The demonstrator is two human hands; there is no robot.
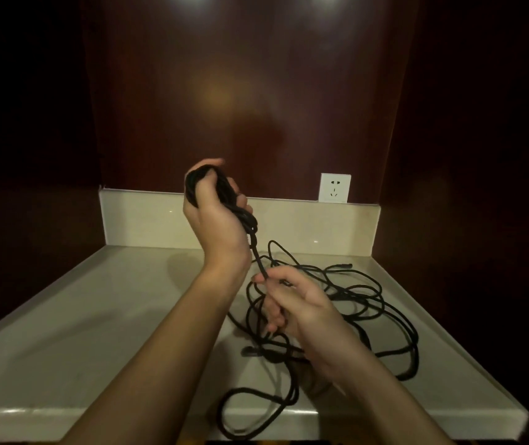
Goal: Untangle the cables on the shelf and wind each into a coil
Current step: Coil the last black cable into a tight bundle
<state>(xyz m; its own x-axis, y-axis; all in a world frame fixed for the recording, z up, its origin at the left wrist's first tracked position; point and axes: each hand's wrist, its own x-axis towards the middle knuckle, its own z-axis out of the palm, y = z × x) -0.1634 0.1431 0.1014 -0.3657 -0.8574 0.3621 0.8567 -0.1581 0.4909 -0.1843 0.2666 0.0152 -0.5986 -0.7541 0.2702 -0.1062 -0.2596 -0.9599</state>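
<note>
Shelf (96,332): we see pale stone, dark wood walls, a wall socket (334,187).
Left hand (215,213): fingers grip the coil (198,184).
Right hand (298,303): fingers pinch the cable (385,303).

A pale, glossy stone counter (96,332) carries the things, with a low raised lip along its sides and a short upstand of the same stone along the back, under a white wall socket (334,187). Below and in front of that socket, on the counter's right half, a loose tangle of black cables (372,303) sprawls in overlapping loops, one plug end (340,267) lying toward the back. One loop (256,412) hangs past the front edge, far from the socket.
</note>
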